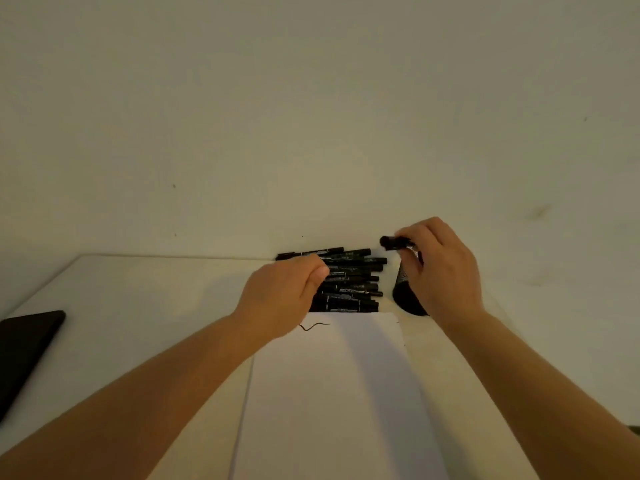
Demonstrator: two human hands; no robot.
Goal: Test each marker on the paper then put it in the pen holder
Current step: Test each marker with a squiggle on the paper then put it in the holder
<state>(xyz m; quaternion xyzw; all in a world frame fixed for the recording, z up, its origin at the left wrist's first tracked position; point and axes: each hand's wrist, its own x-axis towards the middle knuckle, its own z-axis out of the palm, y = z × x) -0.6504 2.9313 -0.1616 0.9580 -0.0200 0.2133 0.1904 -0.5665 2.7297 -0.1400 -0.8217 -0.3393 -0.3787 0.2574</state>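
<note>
the left hand (287, 296) rests with curled fingers (317, 273) on the pile of black markers (349, 282) on the desk (138, 299), while the right hand (440, 268) pinches one marker (393, 242) just above the pen holder (407, 292), beyond the paper (346, 393).

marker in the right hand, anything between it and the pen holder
Nothing visible does. The right hand holds the marker just above the pen holder, though that hand covers much of the holder's opening, so the inside cannot be checked.

Dim light; a pale table (138, 289) meets a bare wall (311, 116).
</note>
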